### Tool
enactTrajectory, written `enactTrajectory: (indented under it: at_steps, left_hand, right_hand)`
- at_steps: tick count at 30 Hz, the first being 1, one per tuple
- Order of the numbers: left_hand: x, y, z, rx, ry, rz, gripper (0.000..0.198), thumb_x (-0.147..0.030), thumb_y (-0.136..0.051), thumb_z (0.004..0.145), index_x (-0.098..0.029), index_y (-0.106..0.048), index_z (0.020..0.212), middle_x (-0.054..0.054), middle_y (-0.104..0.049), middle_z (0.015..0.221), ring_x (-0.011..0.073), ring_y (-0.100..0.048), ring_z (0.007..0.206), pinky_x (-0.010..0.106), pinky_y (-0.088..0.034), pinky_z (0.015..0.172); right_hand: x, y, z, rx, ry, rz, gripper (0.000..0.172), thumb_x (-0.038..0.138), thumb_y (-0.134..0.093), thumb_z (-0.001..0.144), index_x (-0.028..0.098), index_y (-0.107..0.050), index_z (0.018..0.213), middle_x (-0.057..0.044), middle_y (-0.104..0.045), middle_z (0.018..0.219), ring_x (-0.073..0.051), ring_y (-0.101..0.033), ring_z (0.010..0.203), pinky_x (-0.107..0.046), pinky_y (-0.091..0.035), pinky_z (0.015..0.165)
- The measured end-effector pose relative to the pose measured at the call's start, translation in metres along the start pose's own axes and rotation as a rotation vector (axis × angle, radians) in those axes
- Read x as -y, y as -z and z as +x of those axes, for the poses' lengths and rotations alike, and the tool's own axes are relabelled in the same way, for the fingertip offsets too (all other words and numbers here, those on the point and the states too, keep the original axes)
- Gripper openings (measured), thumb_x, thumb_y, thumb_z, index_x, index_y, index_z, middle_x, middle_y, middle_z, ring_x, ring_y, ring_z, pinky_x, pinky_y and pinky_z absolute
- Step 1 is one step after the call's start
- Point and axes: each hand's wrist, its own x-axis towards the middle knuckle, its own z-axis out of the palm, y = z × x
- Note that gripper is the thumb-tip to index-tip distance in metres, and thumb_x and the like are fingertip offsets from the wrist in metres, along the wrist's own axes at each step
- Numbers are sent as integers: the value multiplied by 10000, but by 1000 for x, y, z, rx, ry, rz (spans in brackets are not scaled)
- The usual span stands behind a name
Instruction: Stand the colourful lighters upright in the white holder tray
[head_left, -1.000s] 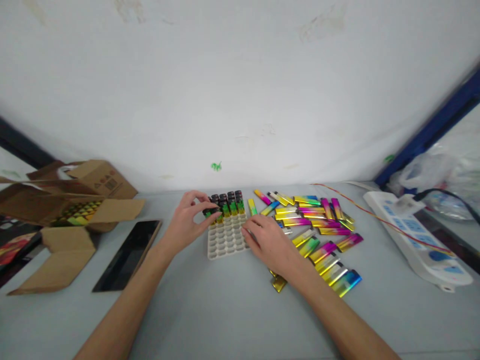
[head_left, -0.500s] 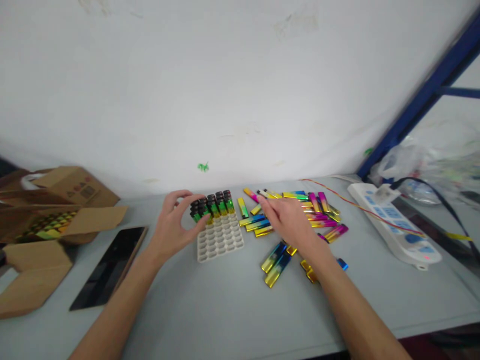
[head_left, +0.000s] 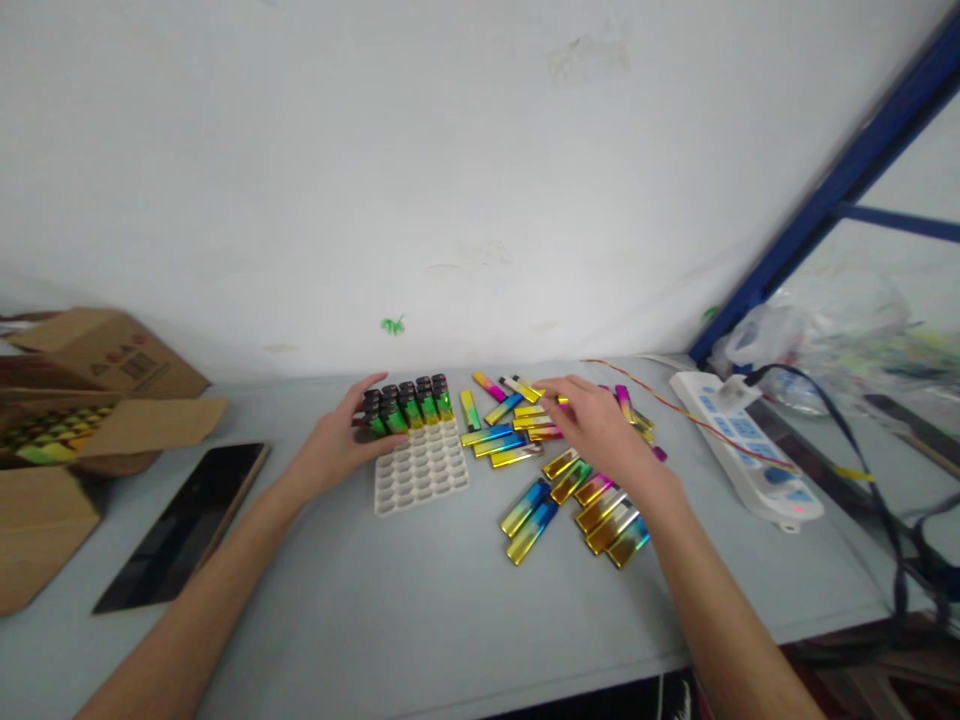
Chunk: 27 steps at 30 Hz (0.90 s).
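Standing upright in the far rows of a white tray with oval holes are several green-and-yellow lighters with black tops. My left hand curls around the left end of these rows, thumb on the near side and fingers on the far side. To the right lies a spread of shiny multicoloured lighters. Over that pile, my right hand has its fingertips closed on a gold lighter, mostly hidden by the hand. Below the right wrist, more lighters lie side by side.
A dark phone and an open cardboard box holding lighters are on the left. On the right lie a white power strip and a red-yellow wire. A white wall rises behind the table.
The view has shifted slightly right. My left hand has come closer around the standing lighters. My right hand has lifted off slightly, uncovering lighters beneath the wrist, its fingertips now at another lighter.
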Motion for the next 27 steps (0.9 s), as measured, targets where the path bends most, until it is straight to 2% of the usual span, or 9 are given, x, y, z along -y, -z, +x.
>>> enactTrajectory:
  at_steps: [2,5,9,12,14,16,21,24,27]
  left_hand:
    - [1,0,0,14,-19,-44,988,-619,-831,716,-255,-416,1535,116,-658,1371,315,-713,1123,461,-588,995]
    - [2,1,0,20,-23,-79,931,-595,-829,730,-247,-439,1501,111,-650,1381,309,-699,1148,468,-577,1019]
    - [1,0,-1,30,-45,-68,1003,-562,-837,732,-255,-355,1556,127,-624,1377,308,-698,1127,481,-597,971]
    - [-4,2,-4,-109,-182,16,940,-538,-823,756,-252,-390,1540,165,-500,1486,329,-615,1249,468,-601,940]
    - [-10,6,-8,-265,-294,64,746,-505,-753,838,-238,-476,1477,171,-433,1518,332,-522,1344,455,-588,951]
    - [-19,12,-12,-406,-378,79,554,-446,-673,915,-213,-548,1403,167,-471,1451,312,-501,1335,439,-574,952]
    - [-45,13,-25,-586,-452,80,207,-328,-653,934,-188,-689,1082,88,-635,1100,190,-577,877,379,-539,850]
    - [-58,1,-30,-515,-416,-100,150,-327,-647,953,-192,-683,900,42,-645,895,162,-575,782,321,-526,764]
    - [-66,-15,-31,-301,-256,-411,220,-409,-626,981,-191,-659,980,28,-669,849,142,-619,724,264,-512,643]
  right_hand:
    - [14,-23,9,107,17,-50,240,243,-502,1056,179,-702,1174,-119,-715,1146,-236,-677,1050,-383,-526,952]
    - [42,-55,30,231,-10,-196,251,257,-513,1050,155,-690,1196,-149,-706,1221,-262,-652,1161,-399,-499,1028]
    - [66,-81,56,287,-107,-280,290,297,-593,1010,111,-674,1218,-212,-663,1347,-306,-616,1270,-416,-475,1072]
    - [66,-89,63,284,-145,-276,256,264,-598,999,97,-689,1170,-227,-705,1253,-320,-664,1196,-430,-500,1029]
    - [58,-89,64,285,-172,-265,219,240,-591,998,92,-713,1105,-228,-735,1169,-322,-698,1128,-426,-521,984]
    - [48,-85,63,280,-181,-238,204,235,-594,1002,99,-732,1067,-207,-758,1106,-308,-715,1093,-405,-529,967]
    - [24,-61,53,206,-159,-72,247,275,-604,1018,145,-714,1197,-118,-781,1121,-223,-733,1041,-351,-554,958]
    - [21,-48,44,118,-80,379,263,339,-654,984,182,-723,1182,-91,-780,1101,-212,-746,975,-350,-604,876]
    - [30,-44,36,103,85,610,252,392,-711,947,228,-756,1133,-71,-769,1093,-207,-743,958,-347,-625,859]
